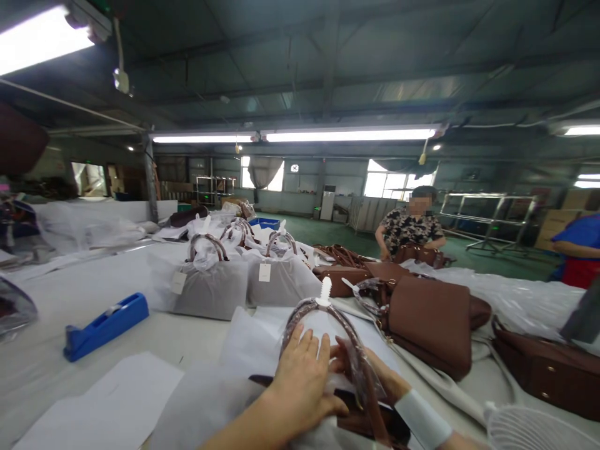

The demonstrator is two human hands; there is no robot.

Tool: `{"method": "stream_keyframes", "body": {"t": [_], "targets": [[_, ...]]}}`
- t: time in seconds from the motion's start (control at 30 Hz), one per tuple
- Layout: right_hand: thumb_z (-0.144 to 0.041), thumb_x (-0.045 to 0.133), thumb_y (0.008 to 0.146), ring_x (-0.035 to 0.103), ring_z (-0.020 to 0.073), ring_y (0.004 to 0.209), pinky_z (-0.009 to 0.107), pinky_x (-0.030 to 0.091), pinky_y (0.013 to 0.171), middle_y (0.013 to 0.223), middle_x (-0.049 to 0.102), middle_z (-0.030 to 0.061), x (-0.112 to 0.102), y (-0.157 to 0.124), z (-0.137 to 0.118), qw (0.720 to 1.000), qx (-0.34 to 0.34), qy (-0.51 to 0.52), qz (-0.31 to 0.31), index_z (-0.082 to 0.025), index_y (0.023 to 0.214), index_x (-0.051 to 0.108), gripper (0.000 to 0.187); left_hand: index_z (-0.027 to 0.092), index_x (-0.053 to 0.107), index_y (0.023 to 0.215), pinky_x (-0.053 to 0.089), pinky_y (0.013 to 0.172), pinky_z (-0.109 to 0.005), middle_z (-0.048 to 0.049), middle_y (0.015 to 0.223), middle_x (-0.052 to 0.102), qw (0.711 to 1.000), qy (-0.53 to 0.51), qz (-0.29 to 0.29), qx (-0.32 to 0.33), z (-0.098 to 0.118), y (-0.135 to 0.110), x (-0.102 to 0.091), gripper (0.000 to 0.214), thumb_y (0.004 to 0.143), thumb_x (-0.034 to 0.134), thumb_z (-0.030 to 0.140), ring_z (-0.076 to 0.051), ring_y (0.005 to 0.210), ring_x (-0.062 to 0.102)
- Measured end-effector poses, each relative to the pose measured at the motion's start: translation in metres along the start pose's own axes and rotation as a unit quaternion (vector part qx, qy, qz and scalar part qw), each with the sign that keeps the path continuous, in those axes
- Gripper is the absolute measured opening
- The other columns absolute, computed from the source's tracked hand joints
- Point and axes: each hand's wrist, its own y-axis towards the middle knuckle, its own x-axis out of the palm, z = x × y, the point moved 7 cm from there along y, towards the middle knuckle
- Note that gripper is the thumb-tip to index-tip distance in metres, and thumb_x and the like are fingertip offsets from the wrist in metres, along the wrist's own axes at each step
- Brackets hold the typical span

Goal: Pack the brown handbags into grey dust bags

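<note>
My left hand [302, 375] lies flat, fingers stretched out, on white wrapping paper [253, 340] stuffed into a brown handbag [370, 419] in front of me. The bag's plastic-wrapped handles [319, 312] arch above my fingers, tied with a white clip [324, 291]. My right hand [370, 372], with a white wristband, sits mostly hidden behind the handle and my left hand; its fingers seem pressed against the bag.
Several wrapped grey bags [244, 275] stand in a row behind. Brown handbags [429, 322] lie to the right. A blue tape dispenser [105, 325] sits at left, a white fan grille [529, 428] at bottom right. One person [410, 228] works across the table; a blue sleeve [579, 240] shows at the right.
</note>
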Motion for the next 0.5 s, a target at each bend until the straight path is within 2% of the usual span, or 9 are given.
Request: {"method": "stream_keyframes", "body": {"t": [0.07, 0.13, 0.23, 0.33, 0.43, 0.47, 0.5], "targets": [[-0.072, 0.055, 0.082, 0.066, 0.0213, 0.065, 0.033, 0.053, 0.066, 0.077, 0.072, 0.0115, -0.001, -0.008, 0.002, 1.000, 0.024, 0.004, 0.003, -0.012, 0.096, 0.071, 0.063, 0.007, 0.048, 0.139, 0.030, 0.120, -0.051, -0.0204, 0.119, 0.070, 0.999, -0.003, -0.052, -0.014, -0.001, 0.004, 0.001, 0.085, 0.081, 0.066, 0.065, -0.032, 0.118, 0.064], [-0.068, 0.056, 0.082, 0.063, 0.0198, 0.060, 0.030, 0.049, 0.058, 0.071, 0.070, 0.0100, -0.003, -0.014, 0.006, 0.999, 0.042, 0.006, 0.011, -0.012, 0.094, 0.070, 0.059, 0.009, 0.051, 0.136, 0.036, 0.115, -0.049, -0.0162, 0.104, 0.075, 0.996, -0.008, -0.085, -0.020, 0.000, 0.006, 0.000, 0.076, 0.083, 0.067, 0.060, -0.029, 0.105, 0.070], [-0.062, 0.057, 0.081, 0.062, 0.0192, 0.059, 0.029, 0.046, 0.056, 0.067, 0.069, 0.0079, -0.014, -0.020, 0.006, 0.998, 0.055, 0.004, 0.042, -0.012, 0.097, 0.069, 0.054, 0.010, 0.062, 0.120, 0.040, 0.112, -0.049, -0.0151, 0.098, 0.076, 0.995, -0.011, -0.095, -0.021, 0.001, 0.004, -0.001, 0.053, 0.087, 0.063, 0.051, -0.030, 0.101, 0.071], [-0.062, 0.059, 0.081, 0.065, 0.0201, 0.068, 0.030, 0.049, 0.064, 0.076, 0.072, 0.0097, -0.044, -0.038, -0.016, 0.993, 0.054, -0.009, 0.104, -0.014, 0.101, 0.069, 0.053, 0.013, 0.072, 0.094, 0.053, 0.094, -0.046, -0.0163, 0.098, 0.075, 0.993, -0.015, -0.110, -0.034, -0.001, -0.001, 0.004, 0.037, 0.093, 0.048, 0.041, -0.032, 0.096, 0.072], [-0.059, 0.063, 0.085, 0.068, 0.0233, 0.086, 0.033, 0.052, 0.075, 0.101, 0.075, 0.0132, -0.085, -0.092, -0.064, 0.973, 0.025, -0.053, 0.222, -0.019, 0.112, 0.067, 0.048, 0.016, 0.073, 0.091, 0.057, 0.079, -0.040, -0.0145, 0.100, 0.074, 0.992, -0.025, -0.113, -0.048, -0.003, -0.004, 0.006, 0.036, 0.092, 0.044, 0.036, -0.031, 0.092, 0.072], [-0.057, 0.063, 0.087, 0.068, 0.0257, 0.093, 0.035, 0.054, 0.079, 0.106, 0.075, 0.0132, -0.097, -0.121, -0.082, 0.952, -0.006, -0.101, 0.287, -0.022, 0.116, 0.067, 0.046, 0.017, 0.073, 0.092, 0.056, 0.079, -0.039, -0.0139, 0.100, 0.073, 0.992, -0.028, -0.111, -0.050, -0.003, -0.005, 0.007, 0.035, 0.091, 0.044, 0.035, -0.031, 0.092, 0.072], [-0.056, 0.061, 0.089, 0.068, 0.0282, 0.100, 0.037, 0.055, 0.085, 0.112, 0.074, 0.0127, -0.100, -0.151, -0.098, 0.933, -0.048, -0.150, 0.323, -0.025, 0.121, 0.066, 0.044, 0.017, 0.073, 0.092, 0.056, 0.079, -0.039, -0.0135, 0.100, 0.073, 0.992, -0.032, -0.108, -0.051, -0.004, -0.004, 0.007, 0.034, 0.090, 0.045, 0.035, -0.030, 0.093, 0.072]]}}
